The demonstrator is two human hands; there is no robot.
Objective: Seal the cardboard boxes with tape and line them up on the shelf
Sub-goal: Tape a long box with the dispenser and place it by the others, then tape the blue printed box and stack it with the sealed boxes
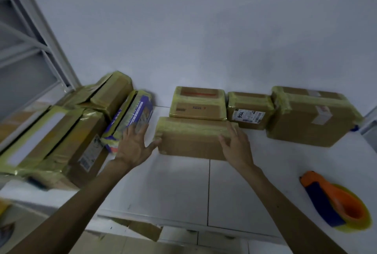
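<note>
A brown cardboard box [191, 143] with yellowish tape along its top lies on the white shelf surface [179, 188] in front of me. My left hand [133, 144] is spread flat, its thumb touching the box's left end. Fingers straight, my right hand [234, 143] rests on the box's right top corner. Behind it stand three taped boxes in a row against the wall: one with a red stripe [199, 103], a small one with a white label [250, 109], and a larger one [310, 115].
An orange and blue tape dispenser [336, 200] with yellow tape lies at the front right. Several taped boxes [61, 135] and a purple printed box [130, 119] are piled at the left. A grey metal frame [36, 35] rises at far left.
</note>
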